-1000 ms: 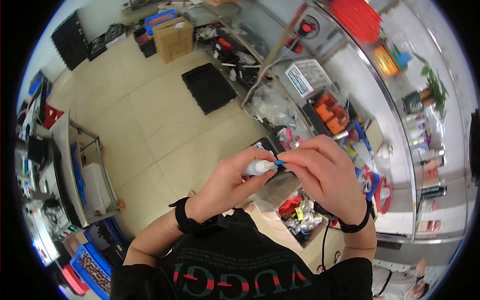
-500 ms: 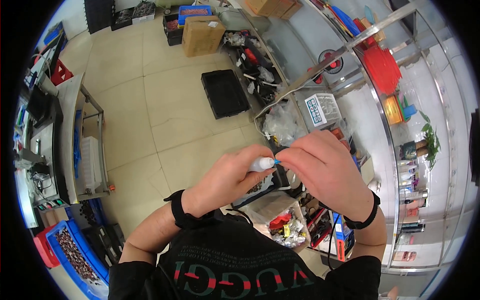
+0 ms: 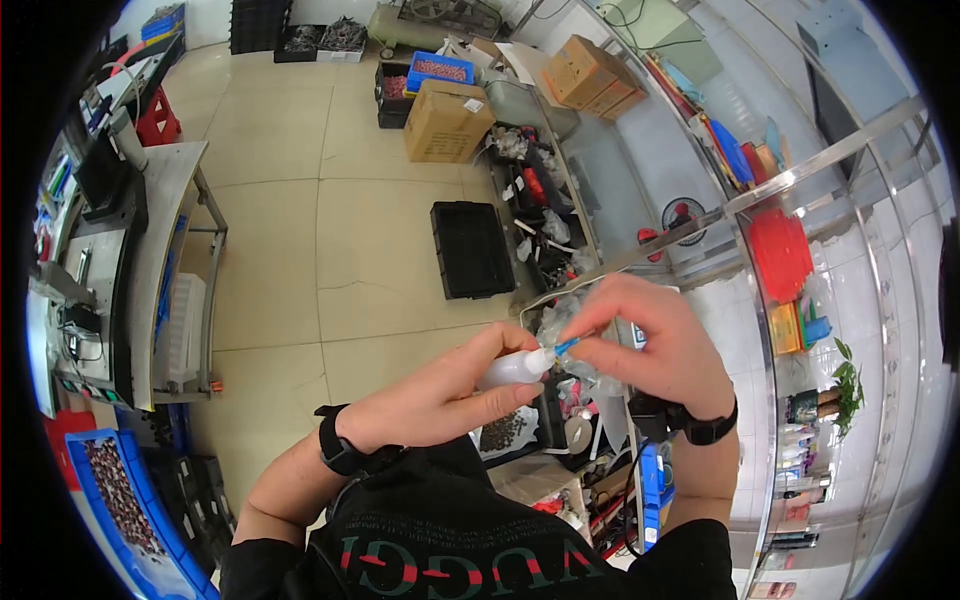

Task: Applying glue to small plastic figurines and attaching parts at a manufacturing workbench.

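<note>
Gripping the small white plastic bottle (image 3: 508, 371) in left hand (image 3: 435, 398), fingers and thumb closed round the body, nozzle (image 3: 541, 359) pointing right. Right hand (image 3: 652, 338): thumb and index pinch a small blue piece (image 3: 567, 346) right at the nozzle; can't tell if they touch.

Nearby: crumpled clear plastic bags (image 3: 556, 320) behind the hands, open brown cardboard carton (image 3: 530, 481) below them, thin black cable (image 3: 633, 478) hanging beside right forearm (image 3: 704, 468).

Edges: silver metal shelf frame (image 3: 830, 156) along the right, grey metal-legged workbench (image 3: 165, 190) far left, blue plastic tray (image 3: 150, 490) of small brown pieces lower left. Black rectangular plastic crate (image 3: 472, 250) ahead on pale tiled floor (image 3: 260, 260), brown cardboard box (image 3: 442, 128) beyond. Widest floor stretch: between workbench and crate.
</note>
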A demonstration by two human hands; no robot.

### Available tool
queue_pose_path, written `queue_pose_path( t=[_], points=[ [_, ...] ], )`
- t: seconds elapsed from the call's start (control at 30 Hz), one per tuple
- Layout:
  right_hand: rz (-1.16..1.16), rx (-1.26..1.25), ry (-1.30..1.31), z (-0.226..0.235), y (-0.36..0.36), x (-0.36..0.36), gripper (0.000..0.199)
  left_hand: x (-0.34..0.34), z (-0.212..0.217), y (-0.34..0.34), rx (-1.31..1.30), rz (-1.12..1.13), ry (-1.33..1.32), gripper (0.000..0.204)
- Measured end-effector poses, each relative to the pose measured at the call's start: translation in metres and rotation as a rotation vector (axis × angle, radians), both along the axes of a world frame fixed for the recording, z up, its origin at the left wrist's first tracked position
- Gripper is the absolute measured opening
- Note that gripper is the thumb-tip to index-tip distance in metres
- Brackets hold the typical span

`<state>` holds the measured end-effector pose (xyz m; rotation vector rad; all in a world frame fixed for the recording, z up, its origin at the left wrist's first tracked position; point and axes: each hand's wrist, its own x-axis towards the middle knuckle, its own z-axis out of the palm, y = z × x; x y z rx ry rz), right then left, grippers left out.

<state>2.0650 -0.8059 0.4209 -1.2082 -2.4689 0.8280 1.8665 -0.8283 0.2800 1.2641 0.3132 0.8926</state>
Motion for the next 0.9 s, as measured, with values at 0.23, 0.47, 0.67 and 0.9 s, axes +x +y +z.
queue_pose_path(
  t=[0.23,0.47,0.67,0.9],
  points=[
    [0.059,-0.401,0.659,-0.087,0.099,-0.021,0.057,-0.01,0.001,0.08,-0.383,-0.224,-0.244,0.044],
    [0.103,-0.537,1.203,-0.103,0.252,-0.074,0.058,-0.027,0.004,0.225,-0.478,-0.267,-0.427,0.049],
    [0.31,-0.509,1.141,-0.095,0.383,-0.14,0.058,-0.074,0.016,0.33,-0.321,0.048,-0.355,0.045],
    [0.375,-0.52,1.096,-0.132,0.518,-0.269,0.052,-0.183,0.007,0.44,0.153,0.981,0.521,0.034]
  ],
)
